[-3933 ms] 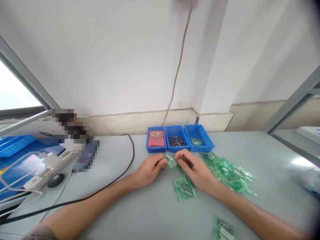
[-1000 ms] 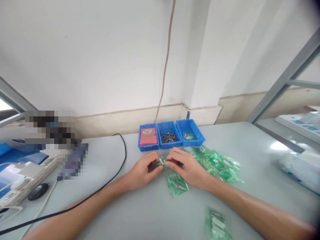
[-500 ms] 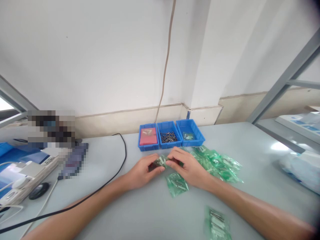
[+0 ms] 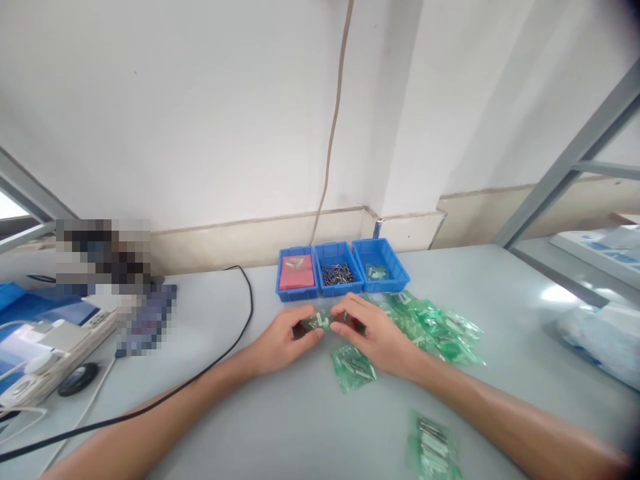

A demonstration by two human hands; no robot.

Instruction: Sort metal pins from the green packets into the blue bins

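Observation:
Between my hands is a small green plastic bag (image 4: 320, 321) with a pale label or part showing. My left hand (image 4: 286, 339) has its left end between thumb and fingers. My right hand (image 4: 369, 331) pinches the right end; its fingertips partly cover the bag. Just below my right hand, another green bag (image 4: 354, 367) with metal parts inside lies flat on the table. Nearer the front edge is a further green bag (image 4: 433, 447) with metal pins and pale pieces. A pile of green bags (image 4: 433, 327) spreads to the right of my right hand.
Three blue bins stand behind my hands: one with a pink sheet (image 4: 296, 277), one with metal pins (image 4: 337, 274), one with a small clear bag (image 4: 377, 272). A black cable (image 4: 245, 327) crosses my left forearm. Power strips (image 4: 55, 360) lie left; a metal frame (image 4: 565, 153) rises right.
My left hand has shifted slightly left, and the thumb has moved away from the right hand. More of the bag between the hands shows now. The other bags lie as before.

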